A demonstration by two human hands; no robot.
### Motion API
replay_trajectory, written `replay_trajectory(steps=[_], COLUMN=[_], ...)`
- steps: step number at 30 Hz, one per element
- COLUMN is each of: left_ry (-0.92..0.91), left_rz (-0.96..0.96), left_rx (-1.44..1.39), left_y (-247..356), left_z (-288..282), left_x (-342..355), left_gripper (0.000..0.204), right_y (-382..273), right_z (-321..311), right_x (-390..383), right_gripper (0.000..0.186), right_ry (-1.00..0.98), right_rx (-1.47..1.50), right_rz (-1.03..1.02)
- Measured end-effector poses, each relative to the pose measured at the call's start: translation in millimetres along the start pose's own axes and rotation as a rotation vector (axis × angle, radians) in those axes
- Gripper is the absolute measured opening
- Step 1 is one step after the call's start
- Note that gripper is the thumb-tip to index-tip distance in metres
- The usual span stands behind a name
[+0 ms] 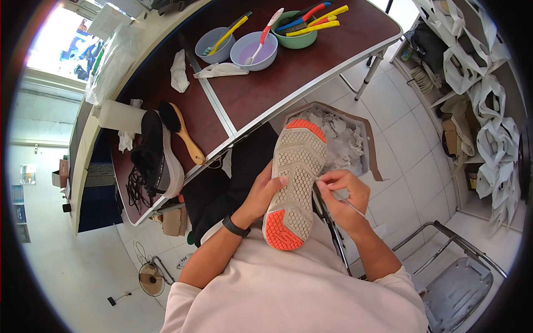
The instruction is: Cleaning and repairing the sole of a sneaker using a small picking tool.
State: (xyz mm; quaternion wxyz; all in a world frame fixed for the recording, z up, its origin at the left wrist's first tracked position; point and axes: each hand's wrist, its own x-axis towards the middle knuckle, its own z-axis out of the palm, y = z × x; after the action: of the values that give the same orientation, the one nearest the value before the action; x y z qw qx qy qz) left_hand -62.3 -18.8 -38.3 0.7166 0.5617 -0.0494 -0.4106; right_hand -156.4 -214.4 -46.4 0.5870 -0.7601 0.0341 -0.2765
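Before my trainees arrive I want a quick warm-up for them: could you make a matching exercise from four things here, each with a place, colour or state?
1. Black shoe
2. Right hand
3. Held shoe
4. Green bowl

A. pinches a thin stick
B. contains several handled tools
C. on the table beside a wooden brush
D. beige and orange underneath

Pairs: 1-C, 2-A, 3-D, 4-B.

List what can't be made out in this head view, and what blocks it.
All in the head view:
- Held shoe: its upper, hidden behind the sole facing the camera.
- Left hand: fingertips other than the thumb's, behind the shoe.
- Thin tool: its middle, covered by the right hand; its tip is too small to identify.
- Metal chair: partly cut off by the dark rim.
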Motion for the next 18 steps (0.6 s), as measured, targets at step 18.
replay_trajectory(steps=[18], left_ry=[0.087], left_rz=[-0.082], left_rx=[-0.168], left_y=[-4.4], left_z=[-8.6], left_x=[9.3], left_gripper=[0.058], right_y=[-44.2], right_z=[-13.0], right_x=[-54.3], right_gripper=[0.033], right_ry=[-0.171], right_rx=[0.048], right_rz=[-0.116])
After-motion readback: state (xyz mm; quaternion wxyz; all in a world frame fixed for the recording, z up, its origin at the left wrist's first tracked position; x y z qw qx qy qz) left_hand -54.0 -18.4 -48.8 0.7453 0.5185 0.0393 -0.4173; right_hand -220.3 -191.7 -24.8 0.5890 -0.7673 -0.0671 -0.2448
